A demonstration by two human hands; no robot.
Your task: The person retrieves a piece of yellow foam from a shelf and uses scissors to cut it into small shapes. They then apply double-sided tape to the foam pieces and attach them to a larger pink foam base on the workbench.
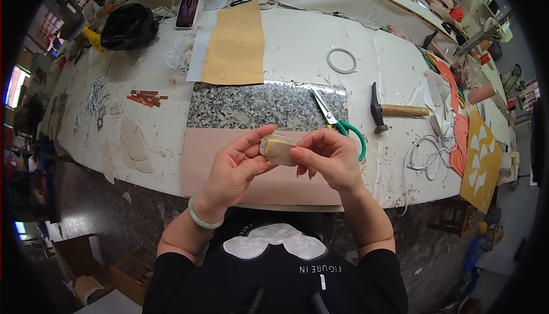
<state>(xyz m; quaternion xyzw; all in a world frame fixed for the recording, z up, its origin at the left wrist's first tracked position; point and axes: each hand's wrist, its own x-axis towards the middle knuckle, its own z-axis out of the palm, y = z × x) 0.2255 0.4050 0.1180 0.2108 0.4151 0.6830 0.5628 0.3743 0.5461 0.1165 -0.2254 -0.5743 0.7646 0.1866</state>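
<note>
Between my two hands is a small beige leather-like piece with a rounded outline and a yellow patch near its upper left. My left hand pinches its left edge, and a pale bangle circles that wrist. On the other side, the thumb and fingers of my right hand grip the piece. Both hands are above a pink sheet at the table's near edge. Just beyond my right hand lie scissors with green handles, their blades on a speckled stone slab.
A hammer lies right of the slab, with white cord nearer me. Beyond it is a roll of tape. A tan sheet, a phone and a black bag stand farther back. Reddish strips and beige cut pieces lie left.
</note>
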